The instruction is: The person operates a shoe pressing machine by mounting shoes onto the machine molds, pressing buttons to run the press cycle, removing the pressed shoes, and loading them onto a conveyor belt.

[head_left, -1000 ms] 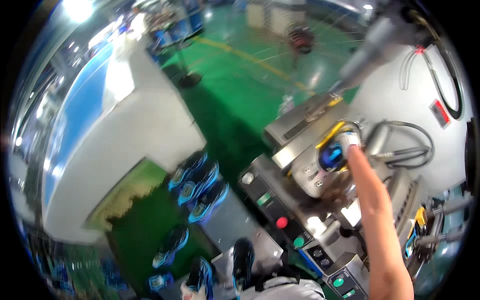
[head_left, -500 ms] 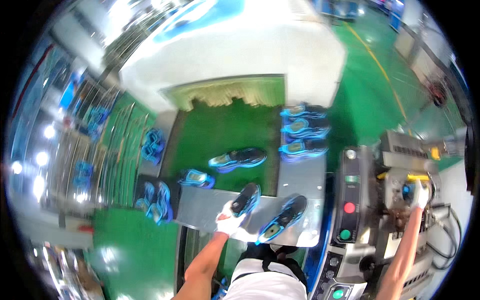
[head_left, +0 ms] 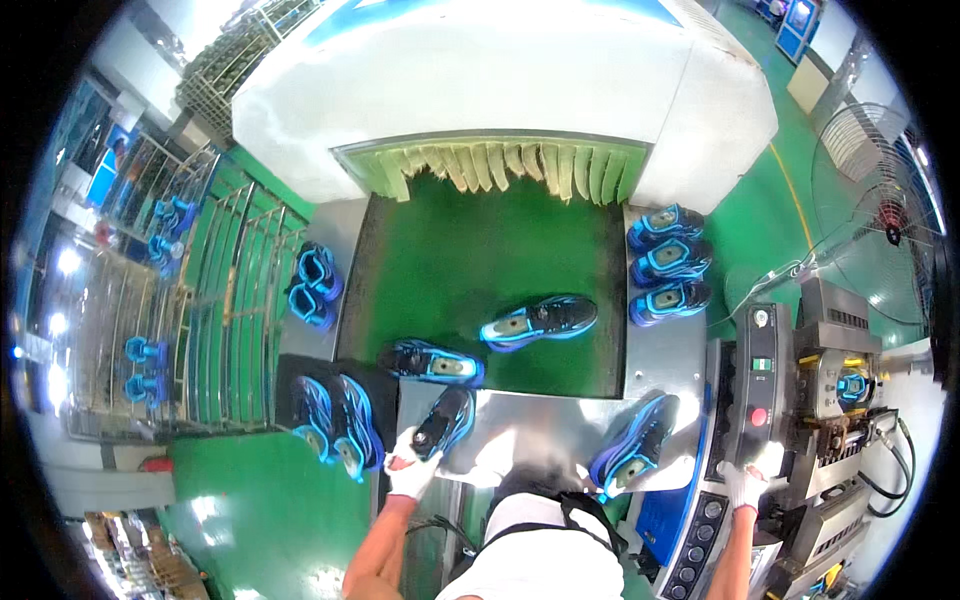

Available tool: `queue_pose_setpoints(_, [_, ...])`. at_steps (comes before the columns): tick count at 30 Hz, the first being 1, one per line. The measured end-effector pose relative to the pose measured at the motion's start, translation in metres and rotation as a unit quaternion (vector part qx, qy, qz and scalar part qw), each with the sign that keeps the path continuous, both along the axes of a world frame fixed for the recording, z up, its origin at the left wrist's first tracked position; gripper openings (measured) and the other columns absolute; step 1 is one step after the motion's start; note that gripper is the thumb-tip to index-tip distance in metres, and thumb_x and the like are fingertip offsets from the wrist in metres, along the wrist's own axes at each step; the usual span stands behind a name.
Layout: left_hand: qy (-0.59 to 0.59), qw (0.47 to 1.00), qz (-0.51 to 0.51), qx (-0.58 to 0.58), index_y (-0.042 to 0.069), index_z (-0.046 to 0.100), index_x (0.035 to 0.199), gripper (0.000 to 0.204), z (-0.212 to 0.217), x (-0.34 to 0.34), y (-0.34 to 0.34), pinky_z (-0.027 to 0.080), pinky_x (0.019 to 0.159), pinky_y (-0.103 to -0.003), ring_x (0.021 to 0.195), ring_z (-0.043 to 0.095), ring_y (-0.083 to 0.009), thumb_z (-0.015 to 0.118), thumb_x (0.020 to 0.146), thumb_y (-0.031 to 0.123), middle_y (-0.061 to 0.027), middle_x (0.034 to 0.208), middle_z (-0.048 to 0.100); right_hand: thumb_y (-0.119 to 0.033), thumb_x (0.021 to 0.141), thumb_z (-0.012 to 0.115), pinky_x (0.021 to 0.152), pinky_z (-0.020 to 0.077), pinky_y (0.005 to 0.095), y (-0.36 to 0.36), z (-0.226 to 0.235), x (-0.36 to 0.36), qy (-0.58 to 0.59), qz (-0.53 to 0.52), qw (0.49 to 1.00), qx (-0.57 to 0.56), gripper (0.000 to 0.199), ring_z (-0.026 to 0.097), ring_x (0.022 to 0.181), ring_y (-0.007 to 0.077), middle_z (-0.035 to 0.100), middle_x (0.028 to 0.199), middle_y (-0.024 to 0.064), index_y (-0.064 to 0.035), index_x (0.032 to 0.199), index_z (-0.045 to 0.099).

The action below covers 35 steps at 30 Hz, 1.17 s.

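Note:
My left hand [head_left: 410, 468], in a white glove, grips a black and blue sneaker [head_left: 446, 424] by its heel end at the left of the metal table. My right hand [head_left: 744, 486], also gloved, is at the lower end of the control panel [head_left: 757, 370] with its fingers apart and nothing in them. Beyond the panel, another blue-edged shoe [head_left: 853, 388] sits in the pressing machine [head_left: 822, 368]. A sneaker [head_left: 638, 442] rests on the table's right part, apart from both hands.
A green conveyor belt [head_left: 450, 250] carries sneakers out below a strip curtain [head_left: 500, 168]. Several shoes [head_left: 670, 260] line the right ledge; a pair [head_left: 314, 285] stands on the left one. Two more [head_left: 335, 420] lie on a black pad. Metal racks [head_left: 240, 300] stand left, a fan [head_left: 885, 215] right.
My right hand has drawn back from the shoe in the machine to the panel's lower end. My left hand still holds its sneaker. The belt's shoes have shifted nearer, and the view has turned.

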<state>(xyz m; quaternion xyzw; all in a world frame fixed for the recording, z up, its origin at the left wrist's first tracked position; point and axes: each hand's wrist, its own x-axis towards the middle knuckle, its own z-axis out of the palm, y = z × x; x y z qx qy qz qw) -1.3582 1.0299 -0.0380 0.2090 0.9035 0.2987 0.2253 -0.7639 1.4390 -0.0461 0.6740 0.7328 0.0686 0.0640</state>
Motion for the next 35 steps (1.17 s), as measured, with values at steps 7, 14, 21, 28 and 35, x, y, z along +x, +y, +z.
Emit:
queue_pose_setpoints(7, [0.213, 0.974, -0.071, 0.041, -0.003, 0.048, 0.144, 0.078, 0.011, -0.108, 0.075, 0.039, 0.114, -0.047, 0.134, 0.048, -0.0413, 0.078, 0.084, 0.036, -0.0265, 0.141, 0.054, -0.017, 0.081, 0.081, 0.126, 0.0223, 0.0423, -0.128, 0.110, -0.157, 0.286, -0.075, 0.954, -0.048, 0.096, 0.036, 0.149, 0.0392, 0.036, 0.162, 0.0235, 0.0002, 0.160, 0.029])
queue_pose_setpoints(14, [0.225, 0.967, -0.118, -0.011, 0.000, 0.068, 0.111, 0.033, -0.031, -0.196, 0.148, 0.053, 0.087, -0.048, 0.098, 0.067, -0.0424, 0.062, 0.100, 0.030, -0.0237, 0.108, 0.070, -0.027, 0.084, 0.078, 0.123, 0.0277, 0.0405, -0.171, 0.123, -0.216, 0.324, -0.181, 0.909, -0.190, 0.096, 0.039, 0.150, 0.0340, 0.042, 0.158, 0.0241, 0.0018, 0.159, 0.026])
queue_pose_setpoints(21, [0.253, 0.936, -0.234, 0.076, 0.002, 0.068, 0.106, 0.021, 0.051, -0.142, 0.162, 0.052, 0.085, -0.044, 0.096, 0.067, -0.0366, 0.067, 0.095, 0.019, -0.0180, 0.102, 0.069, -0.039, 0.088, 0.074, 0.111, 0.0449, 0.0409, -0.175, 0.195, -0.260, 0.510, -0.116, 0.828, -0.201, 0.070, 0.059, 0.130, 0.0335, 0.060, 0.139, 0.0218, -0.0030, 0.145, 0.052])
queue_pose_setpoints(28, [0.156, 0.733, -0.622, 0.225, 0.007, 0.073, 0.100, 0.016, 0.162, 0.052, 0.251, 0.055, 0.086, -0.048, 0.093, 0.069, -0.0361, 0.075, 0.090, 0.019, -0.0156, 0.100, 0.072, -0.031, 0.086, 0.070, 0.110, 0.0450, 0.0445, -0.181, 0.125, -0.329, 0.447, 0.146, 0.875, -0.115, 0.072, 0.055, 0.130, 0.0417, 0.050, 0.145, 0.0289, 0.0043, 0.143, 0.045])
queue_pose_setpoints(35, [0.100, 0.567, -0.755, 0.314, 0.008, 0.076, 0.092, 0.017, 0.211, 0.218, 0.307, 0.054, 0.080, -0.041, 0.085, 0.070, -0.0287, 0.081, 0.079, 0.017, -0.0109, 0.085, 0.071, -0.028, 0.087, 0.073, 0.088, 0.0565, 0.0414, -0.162, 0.137, -0.228, 0.612, 0.126, 0.780, -0.016, 0.046, 0.070, 0.105, 0.0345, 0.069, 0.113, 0.0192, -0.0037, 0.124, 0.061])
